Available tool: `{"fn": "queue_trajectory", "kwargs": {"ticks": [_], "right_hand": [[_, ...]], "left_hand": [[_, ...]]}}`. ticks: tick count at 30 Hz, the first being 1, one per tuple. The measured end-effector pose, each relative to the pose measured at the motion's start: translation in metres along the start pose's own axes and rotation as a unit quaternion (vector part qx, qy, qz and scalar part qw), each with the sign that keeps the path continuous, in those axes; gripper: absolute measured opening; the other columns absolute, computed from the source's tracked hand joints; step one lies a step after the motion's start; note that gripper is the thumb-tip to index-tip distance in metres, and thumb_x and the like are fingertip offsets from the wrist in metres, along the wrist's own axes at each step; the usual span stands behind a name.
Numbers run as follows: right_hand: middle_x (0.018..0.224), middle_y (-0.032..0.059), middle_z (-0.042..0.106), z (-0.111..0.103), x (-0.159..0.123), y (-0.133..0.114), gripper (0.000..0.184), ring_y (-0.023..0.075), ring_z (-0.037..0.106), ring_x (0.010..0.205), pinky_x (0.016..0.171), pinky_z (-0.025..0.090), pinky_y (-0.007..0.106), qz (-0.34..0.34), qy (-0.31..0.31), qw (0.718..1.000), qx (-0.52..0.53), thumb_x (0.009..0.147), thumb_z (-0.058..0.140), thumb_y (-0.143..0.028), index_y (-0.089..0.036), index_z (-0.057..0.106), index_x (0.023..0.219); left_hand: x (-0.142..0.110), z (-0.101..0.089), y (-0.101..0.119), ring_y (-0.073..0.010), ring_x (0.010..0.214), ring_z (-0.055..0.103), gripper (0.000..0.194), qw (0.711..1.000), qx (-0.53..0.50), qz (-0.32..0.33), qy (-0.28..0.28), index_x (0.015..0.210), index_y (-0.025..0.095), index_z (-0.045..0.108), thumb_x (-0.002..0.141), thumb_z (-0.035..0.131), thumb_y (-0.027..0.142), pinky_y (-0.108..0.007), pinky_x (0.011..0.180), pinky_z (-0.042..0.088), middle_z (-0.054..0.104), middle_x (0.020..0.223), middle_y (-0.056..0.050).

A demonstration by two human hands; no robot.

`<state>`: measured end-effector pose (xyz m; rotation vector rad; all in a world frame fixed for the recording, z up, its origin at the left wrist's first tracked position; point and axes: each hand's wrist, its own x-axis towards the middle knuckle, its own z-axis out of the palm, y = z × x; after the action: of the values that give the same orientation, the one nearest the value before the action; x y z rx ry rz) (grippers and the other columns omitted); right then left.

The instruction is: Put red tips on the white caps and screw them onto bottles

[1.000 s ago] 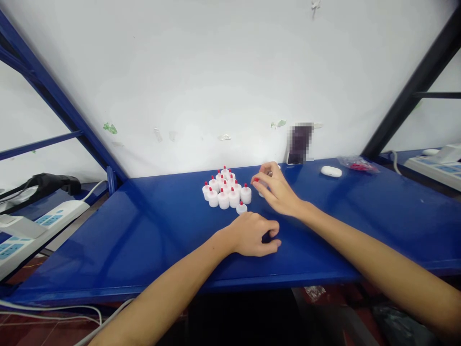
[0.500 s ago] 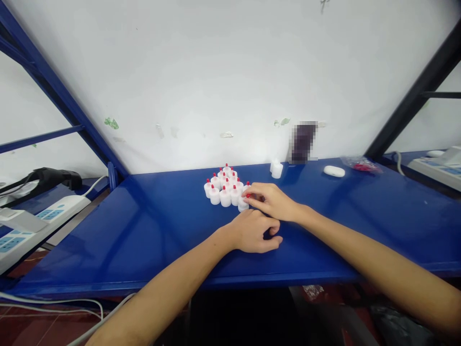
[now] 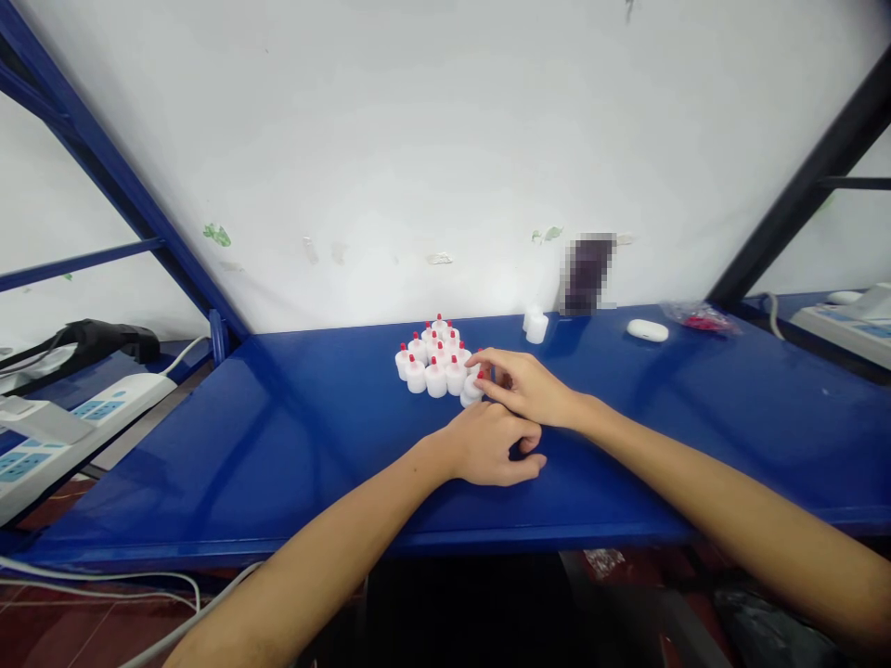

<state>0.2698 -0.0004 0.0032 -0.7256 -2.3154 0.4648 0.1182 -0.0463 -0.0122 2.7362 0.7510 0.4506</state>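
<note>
My right hand (image 3: 525, 385) reaches in from the right, thumb and forefinger closed on a squat white bottle with a red tip (image 3: 472, 384). The fingers partly cover this bottle, which looks slightly tilted. Beside it, a cluster of similar white bottles with red tips (image 3: 436, 378) stands upright, packed close together. At least one bottle behind the right fingers is mostly hidden. My left hand (image 3: 491, 445) rests palm down on the blue table just in front, loosely curled. A gap shows between its thumb and forefinger, with nothing visible there; its other fingers are hidden.
Two white bottles without red tips (image 3: 535, 327) stand near the wall. To their right lie a white rounded case (image 3: 647, 330) and a clear bag with red pieces (image 3: 700, 319). A blurred dark patch (image 3: 588, 274) is at the wall. Power strips (image 3: 90, 417) flank the blue table (image 3: 292, 445).
My right fingers have shifted very slightly, and the bottle in them has tipped a little. The left hand stays in place, as does the cluster.
</note>
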Motion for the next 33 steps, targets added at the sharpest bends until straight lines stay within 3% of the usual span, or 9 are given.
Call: {"fn": "queue_trajectory", "kwargs": {"ticks": [11,18,21,23,26,29,33], "right_hand": [[0.092,0.0013,0.069,0.000,0.000,-0.003,0.015,0.0103,0.057,0.060,0.061,0.046,0.025,0.023,0.012,0.999,0.021,0.091,0.057,-0.022,-0.021,0.060,0.105],[0.090,0.0022,0.067,0.000,0.001,0.000,0.011,0.0118,0.056,0.065,0.064,0.045,0.026,-0.010,0.034,0.999,-0.015,0.092,0.055,-0.024,-0.020,0.063,0.098],[0.077,0.0014,0.064,-0.013,0.004,0.003,0.010,0.0132,0.054,0.063,0.063,0.041,0.027,0.012,0.075,0.995,-0.066,0.091,0.057,-0.027,-0.019,0.063,0.090],[0.062,-0.0020,0.058,-0.026,0.006,0.008,0.016,0.0127,0.051,0.056,0.062,0.038,0.028,0.071,0.068,0.990,-0.103,0.089,0.060,-0.031,-0.019,0.062,0.079],[0.053,-0.0027,0.055,-0.042,0.005,0.022,0.024,0.0133,0.049,0.051,0.060,0.034,0.029,0.154,0.020,0.973,-0.170,0.087,0.062,-0.038,-0.019,0.062,0.072],[0.050,-0.0019,0.053,-0.050,0.002,0.035,0.027,0.0162,0.051,0.052,0.059,0.033,0.029,0.198,-0.001,0.956,-0.217,0.087,0.060,-0.043,-0.019,0.066,0.078],[0.057,0.0021,0.062,-0.051,0.000,0.040,0.039,0.0197,0.059,0.060,0.060,0.038,0.029,0.234,-0.054,0.947,-0.211,0.088,0.056,-0.053,-0.017,0.070,0.095]], "left_hand": [[0.001,-0.001,0.001,-0.0100,0.053,0.045,0.024,1.000,-0.009,-0.002,-0.004,0.074,0.017,0.060,0.086,0.063,0.037,-0.026,0.053,0.028,0.054,0.059,0.003],[0.001,-0.002,0.001,-0.0102,0.052,0.046,0.024,1.000,-0.002,-0.007,-0.009,0.074,0.017,0.060,0.087,0.062,0.037,-0.026,0.052,0.027,0.054,0.058,0.004],[0.000,-0.003,0.003,-0.0104,0.051,0.047,0.023,1.000,0.000,-0.020,-0.016,0.076,0.018,0.059,0.089,0.060,0.037,-0.026,0.053,0.027,0.053,0.056,0.004],[0.000,-0.004,0.003,-0.0106,0.053,0.049,0.022,1.000,-0.001,-0.021,-0.020,0.076,0.018,0.059,0.089,0.060,0.036,-0.026,0.053,0.028,0.053,0.056,0.004],[-0.001,-0.003,0.001,-0.0121,0.062,0.053,0.017,1.000,0.000,0.000,0.002,0.079,0.018,0.059,0.088,0.061,0.033,-0.026,0.058,0.036,0.059,0.070,0.002],[-0.002,-0.002,0.001,-0.0170,0.082,0.058,0.014,0.999,0.000,0.019,0.046,0.090,0.018,0.064,0.088,0.060,0.031,-0.028,0.074,0.046,0.061,0.092,-0.004],[-0.001,-0.003,0.005,-0.0240,0.113,0.055,0.033,0.997,-0.021,0.045,0.063,0.122,0.017,0.059,0.094,0.055,0.034,-0.036,0.102,0.045,0.057,0.124,-0.012]]}}
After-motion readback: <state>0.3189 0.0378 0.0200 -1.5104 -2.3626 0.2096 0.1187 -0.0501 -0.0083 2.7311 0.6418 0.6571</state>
